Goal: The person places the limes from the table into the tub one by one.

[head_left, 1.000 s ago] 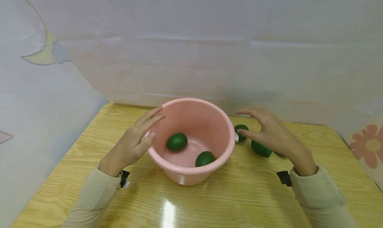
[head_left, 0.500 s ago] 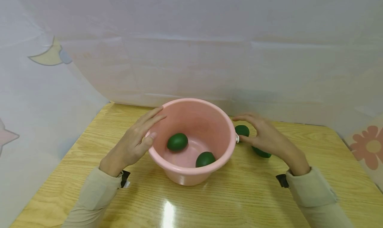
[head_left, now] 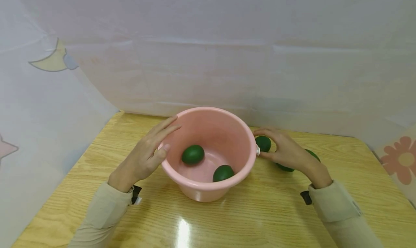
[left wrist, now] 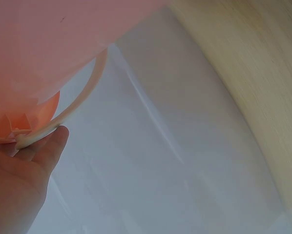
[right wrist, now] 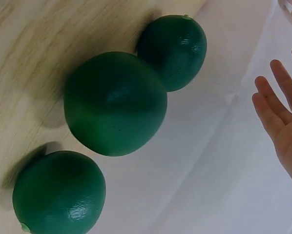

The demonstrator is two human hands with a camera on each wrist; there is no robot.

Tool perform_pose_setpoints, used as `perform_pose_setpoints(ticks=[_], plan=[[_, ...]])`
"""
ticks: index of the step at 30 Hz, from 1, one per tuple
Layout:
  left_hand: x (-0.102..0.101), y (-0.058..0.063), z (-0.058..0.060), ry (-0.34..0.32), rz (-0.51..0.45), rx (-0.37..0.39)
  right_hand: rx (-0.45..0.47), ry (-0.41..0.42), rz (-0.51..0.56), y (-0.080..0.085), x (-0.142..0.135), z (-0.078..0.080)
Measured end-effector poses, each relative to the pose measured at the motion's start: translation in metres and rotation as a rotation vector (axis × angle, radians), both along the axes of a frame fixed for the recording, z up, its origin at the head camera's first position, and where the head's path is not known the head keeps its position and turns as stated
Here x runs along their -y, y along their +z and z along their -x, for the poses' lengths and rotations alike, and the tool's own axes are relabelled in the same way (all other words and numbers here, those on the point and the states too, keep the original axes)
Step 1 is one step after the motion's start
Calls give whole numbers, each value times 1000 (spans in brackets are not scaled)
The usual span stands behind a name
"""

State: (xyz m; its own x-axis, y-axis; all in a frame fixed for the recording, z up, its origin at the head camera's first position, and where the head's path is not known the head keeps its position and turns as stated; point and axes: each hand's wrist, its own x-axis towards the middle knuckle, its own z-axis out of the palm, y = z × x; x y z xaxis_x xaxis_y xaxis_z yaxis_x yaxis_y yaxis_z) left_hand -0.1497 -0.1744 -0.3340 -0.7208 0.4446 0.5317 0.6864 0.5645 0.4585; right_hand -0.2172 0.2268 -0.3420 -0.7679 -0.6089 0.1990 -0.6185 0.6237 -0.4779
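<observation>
A pink bucket (head_left: 201,186) stands on the table with two dark green limes (head_left: 193,154) inside. My left hand (head_left: 141,159) lies at its left rim, fingers extended and thumb near the edge. In the left wrist view, the fingers (left wrist: 52,148) touch the bucket's pale handle (left wrist: 85,90) just under the rim. My right hand (head_left: 287,150) hovers by the right rim, fingers spread and bent a little, holding nothing. Its fingertips come close to the white handle joint (head_left: 258,150). One lime (head_left: 263,143) shows between its thumb and fingers.
More limes lie on the table at the right, under and beyond the right hand; the right wrist view has a large lime (right wrist: 115,104) between two others. A pale sheet (head_left: 208,71) hangs behind the wooden table (head_left: 260,219).
My right hand has moved left and slightly down, up to the bucket's right rim, so more of the limes behind it shows. The left hand and bucket stay put.
</observation>
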Motion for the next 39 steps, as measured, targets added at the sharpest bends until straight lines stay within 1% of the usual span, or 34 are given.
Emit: perform_pose_setpoints(ticks=[6,15,22,30,39], plan=[[0,0,0,-1,-5,0,16,14,8,-3,-2,4],[0,1,1,-2,-7,0,18,1,-4,-10,-7,12],[0,1,1,3,-1,-1,70,-38,-22,-13,-10,17],[-1,0,2,-4,-1,-12,114,-49,-22,-19,-14,23],[0,-1,1,4,-1,-4,149,-67,-59,-25,-14,28]])
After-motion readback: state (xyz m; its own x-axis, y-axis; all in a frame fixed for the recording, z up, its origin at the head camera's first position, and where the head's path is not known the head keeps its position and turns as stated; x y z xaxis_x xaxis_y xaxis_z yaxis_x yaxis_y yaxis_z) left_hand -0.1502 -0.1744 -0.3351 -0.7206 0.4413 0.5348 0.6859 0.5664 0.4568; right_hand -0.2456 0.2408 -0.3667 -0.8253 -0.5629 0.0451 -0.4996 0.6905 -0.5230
